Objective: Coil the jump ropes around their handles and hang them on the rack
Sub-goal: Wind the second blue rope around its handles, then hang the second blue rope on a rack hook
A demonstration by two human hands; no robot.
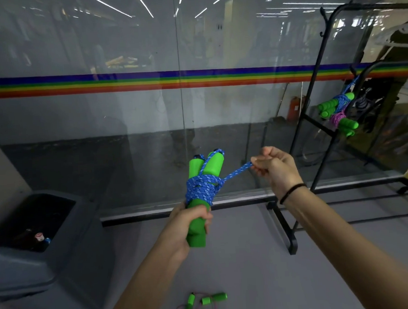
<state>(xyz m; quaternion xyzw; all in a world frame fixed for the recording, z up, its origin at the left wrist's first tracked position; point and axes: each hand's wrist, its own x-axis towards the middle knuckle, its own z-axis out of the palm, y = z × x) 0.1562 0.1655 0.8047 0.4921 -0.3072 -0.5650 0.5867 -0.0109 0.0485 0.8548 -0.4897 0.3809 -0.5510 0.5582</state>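
Handles held in left hand, blue rope pinched by right hand

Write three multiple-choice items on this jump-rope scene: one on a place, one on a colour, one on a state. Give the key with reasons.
1. Where is the loose jump rope?
A. on the floor
B. on the rack
C. in the bin

2. What colour is the coiled rope on the handles in the left hand?
A. red
B. blue
C. yellow

3. What is the right hand doing?
A. hanging open
B. pinching the rope's end
C. gripping the rack

Key:
1 A: it lies uncoiled on the floor at the bottom of the view.
2 B: the coiled rope shows blue across both green handles.
3 B: its fingers are curled on the taut end that leads from the coil.
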